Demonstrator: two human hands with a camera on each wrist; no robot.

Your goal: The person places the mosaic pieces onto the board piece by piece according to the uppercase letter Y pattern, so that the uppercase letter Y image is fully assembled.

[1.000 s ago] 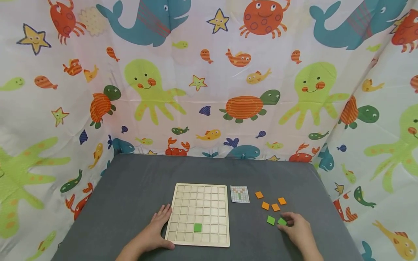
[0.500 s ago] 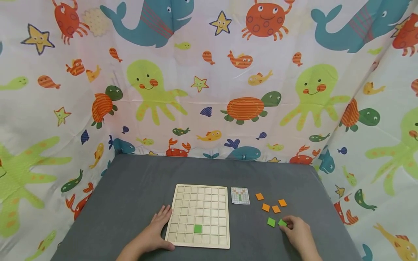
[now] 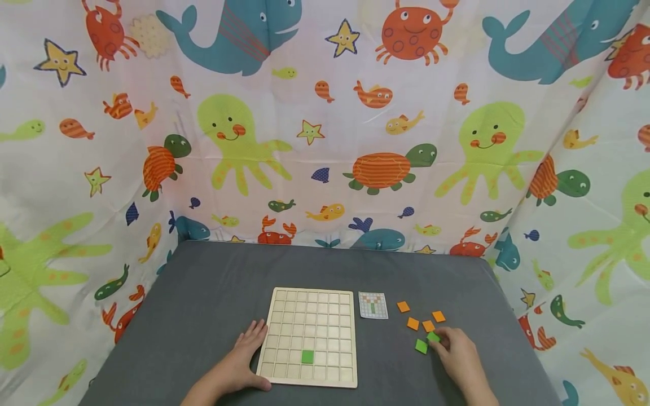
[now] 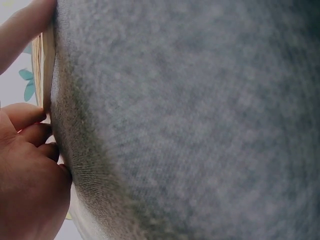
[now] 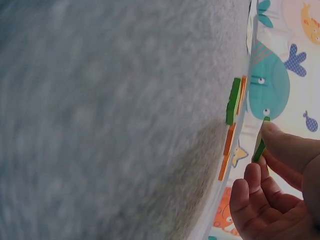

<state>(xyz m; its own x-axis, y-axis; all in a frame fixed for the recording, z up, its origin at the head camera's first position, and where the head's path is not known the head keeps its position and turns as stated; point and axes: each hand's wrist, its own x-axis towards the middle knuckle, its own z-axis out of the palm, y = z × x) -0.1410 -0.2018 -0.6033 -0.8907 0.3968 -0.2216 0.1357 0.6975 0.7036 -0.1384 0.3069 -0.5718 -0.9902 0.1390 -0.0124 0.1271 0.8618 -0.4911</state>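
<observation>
A square wooden grid board (image 3: 284,338) lies on the grey table, with one green tile (image 3: 307,356) in a cell of its lower part. Along the board's left side rests my left hand (image 3: 235,362), its fingers on the edge and the thumb by the near left corner. My right hand (image 3: 459,356) pinches a green square tile (image 3: 433,336) between thumb and fingers. The right wrist view has this tile (image 5: 261,142) raised off the table. Another green tile (image 3: 421,346) lies just left of that hand, and several orange tiles (image 3: 413,323) are scattered beyond it.
A small card (image 3: 373,305) printed with a coloured grid pattern lies right of the board. The grey tabletop (image 3: 223,293) extends around everything. Sea-animal curtains (image 3: 325,169) enclose the table at the back and both sides.
My right hand has picked up the green tile and carried it slightly left and away from me, close to the orange tiles. The left hand keeps its place on the board.
</observation>
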